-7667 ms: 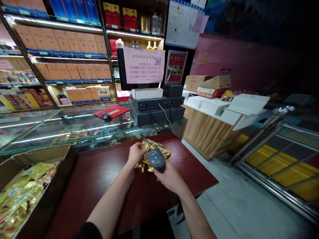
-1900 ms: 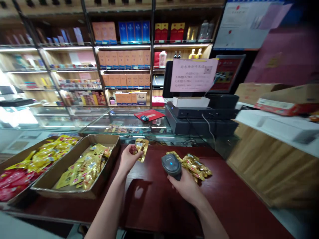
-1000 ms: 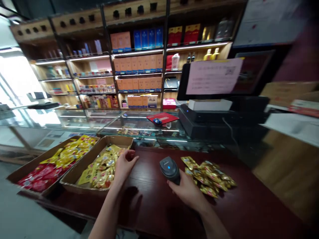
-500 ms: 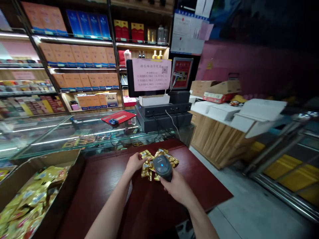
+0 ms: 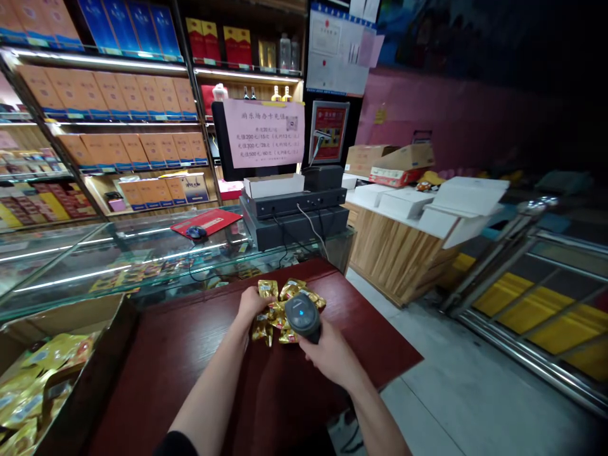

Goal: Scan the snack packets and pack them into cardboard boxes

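Observation:
My right hand [image 5: 330, 354] is wrapped round the handle of a dark grey barcode scanner [image 5: 303, 315] with a small blue light on its top. The scanner's head hangs over a cluster of small shiny gold packets [image 5: 262, 330] on the dark red tabletop [image 5: 190, 354]. My left hand [image 5: 251, 305] is at the left side of the cluster, its fingers closed at the edge of a gold packet [image 5: 268, 289]. The hand partly hides this grip. Other packets lie under and behind the scanner, which covers part of them.
An open cardboard box [image 5: 107, 329] of similar gold packets stands at the left. Behind the tabletop are a glass display counter [image 5: 142, 253], a computer mouse [image 5: 196, 232] on a red folder and a monitor [image 5: 223, 142] with a pink sign. A metal railing [image 5: 503, 272] is at the right.
The view has turned a little to the right, so everything sits further left. My left hand has shifted slightly at the packets. The scanner stays over the cluster in my right hand.

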The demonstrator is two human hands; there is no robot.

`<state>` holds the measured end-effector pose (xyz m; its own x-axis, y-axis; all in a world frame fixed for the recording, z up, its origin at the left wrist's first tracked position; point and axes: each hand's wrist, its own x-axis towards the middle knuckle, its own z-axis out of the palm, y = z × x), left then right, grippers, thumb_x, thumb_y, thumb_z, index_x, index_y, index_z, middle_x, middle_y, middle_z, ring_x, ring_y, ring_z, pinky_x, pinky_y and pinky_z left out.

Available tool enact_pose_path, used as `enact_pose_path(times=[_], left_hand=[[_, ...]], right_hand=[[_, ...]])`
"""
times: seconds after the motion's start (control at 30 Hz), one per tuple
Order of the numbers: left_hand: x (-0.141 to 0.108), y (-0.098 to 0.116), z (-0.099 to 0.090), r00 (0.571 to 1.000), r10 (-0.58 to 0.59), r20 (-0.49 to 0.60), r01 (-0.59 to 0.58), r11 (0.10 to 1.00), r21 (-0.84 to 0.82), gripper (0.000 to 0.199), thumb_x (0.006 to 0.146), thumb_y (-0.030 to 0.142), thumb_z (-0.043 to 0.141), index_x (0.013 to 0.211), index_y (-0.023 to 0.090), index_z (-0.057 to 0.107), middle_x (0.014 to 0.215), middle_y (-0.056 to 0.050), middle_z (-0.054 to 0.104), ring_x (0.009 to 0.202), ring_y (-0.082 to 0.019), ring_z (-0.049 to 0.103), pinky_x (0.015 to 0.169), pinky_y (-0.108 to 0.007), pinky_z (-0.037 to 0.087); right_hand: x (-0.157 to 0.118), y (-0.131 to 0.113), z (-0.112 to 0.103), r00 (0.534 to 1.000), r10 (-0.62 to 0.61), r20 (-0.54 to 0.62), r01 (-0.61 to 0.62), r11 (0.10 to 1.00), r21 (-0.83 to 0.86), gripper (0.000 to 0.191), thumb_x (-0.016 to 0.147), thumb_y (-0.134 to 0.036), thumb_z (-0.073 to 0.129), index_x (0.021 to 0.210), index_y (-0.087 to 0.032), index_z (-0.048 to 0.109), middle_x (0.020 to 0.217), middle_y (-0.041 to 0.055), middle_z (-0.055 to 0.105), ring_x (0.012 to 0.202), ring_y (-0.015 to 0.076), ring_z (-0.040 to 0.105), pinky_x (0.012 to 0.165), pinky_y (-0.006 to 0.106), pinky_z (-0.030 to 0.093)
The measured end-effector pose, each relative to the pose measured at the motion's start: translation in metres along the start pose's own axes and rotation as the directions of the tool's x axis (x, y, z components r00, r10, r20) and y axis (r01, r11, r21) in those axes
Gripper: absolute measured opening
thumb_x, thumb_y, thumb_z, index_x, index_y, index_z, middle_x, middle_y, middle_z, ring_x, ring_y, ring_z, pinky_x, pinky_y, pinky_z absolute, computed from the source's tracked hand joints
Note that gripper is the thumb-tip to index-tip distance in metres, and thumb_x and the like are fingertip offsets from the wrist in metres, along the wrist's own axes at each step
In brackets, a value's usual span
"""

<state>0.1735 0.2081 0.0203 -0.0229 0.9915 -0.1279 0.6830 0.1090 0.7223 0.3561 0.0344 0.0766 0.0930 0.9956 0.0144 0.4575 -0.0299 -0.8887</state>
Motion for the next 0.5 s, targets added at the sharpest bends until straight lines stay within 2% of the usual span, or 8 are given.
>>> enact_pose_path(times=[0.07,0.2,0.33,0.5], left_hand=[[0.000,-0.005,0.001,1.000,0.014,-0.001,-0.014,0.981,-0.195,0.027,0.059,0.030,0.088,0.070,0.017,0.067,0.080,-0.011,0.077,0.083,-0.026,0.072,0.066,-0.026,0.047],[-0.006,-0.010,0.004,0.999,0.042,0.020,-0.029,0.895,-0.445,0.032,0.055,0.026,0.089,0.077,0.017,0.067,0.075,-0.005,0.075,0.066,-0.018,0.068,0.058,-0.023,0.046],[-0.017,-0.011,0.003,0.994,0.108,0.032,-0.056,0.724,-0.688,0.042,0.047,0.031,0.091,0.073,0.017,0.062,0.061,0.000,0.068,0.050,-0.012,0.059,0.051,-0.021,0.043],[-0.037,-0.007,-0.007,0.985,0.162,0.059,-0.042,0.557,-0.830,0.048,0.040,0.030,0.093,0.072,0.016,0.060,0.063,-0.001,0.070,0.054,-0.011,0.062,0.058,-0.021,0.046]], right_hand=[[0.000,-0.001,0.001,1.000,-0.003,0.003,0.003,1.000,0.005,0.034,0.079,-0.026,0.066,0.113,-0.020,0.068,0.067,0.0005,0.072,0.058,0.0197,0.068,0.058,0.028,0.051],[0.001,-0.004,0.009,1.000,-0.007,0.017,0.007,1.000,0.009,0.031,0.079,-0.024,0.065,0.109,-0.019,0.068,0.060,-0.0017,0.068,0.052,0.0177,0.065,0.055,0.026,0.049],[0.002,-0.007,0.021,0.998,-0.039,0.044,0.038,0.999,0.039,0.022,0.080,-0.022,0.062,0.102,-0.019,0.065,0.056,-0.0037,0.064,0.048,0.0152,0.063,0.053,0.024,0.048],[0.002,-0.014,0.033,0.995,-0.080,0.067,0.073,0.993,0.096,0.018,0.080,-0.022,0.061,0.098,-0.020,0.063,0.057,-0.0051,0.062,0.046,0.0139,0.062,0.052,0.024,0.049]])
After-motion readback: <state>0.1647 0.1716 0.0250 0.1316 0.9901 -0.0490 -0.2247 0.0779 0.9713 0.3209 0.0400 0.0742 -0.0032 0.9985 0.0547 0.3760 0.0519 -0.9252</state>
